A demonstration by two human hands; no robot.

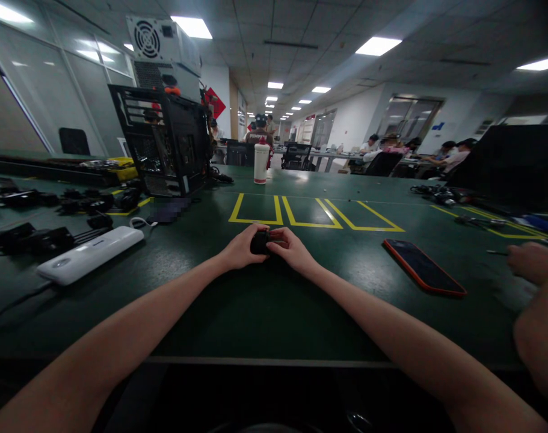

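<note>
Between my two hands, just above the green table [274,313], is a small black object [258,242] whose kind I cannot make out. My left hand [241,248] wraps around it from the left, with the thumb below and the fingers over the top. From the right, my right hand [292,248] closes its fingertips on the object's right side. The fingers hide part of it. Beyond my hands, yellow tape outlines [255,221] mark the tabletop.
An orange-edged phone [424,267] lies to the right, near another person's hand [533,261]. A white power strip [93,252] and black cable parts [25,240] lie left. Farther back stand an open computer case [165,138] and a white cup [260,163].
</note>
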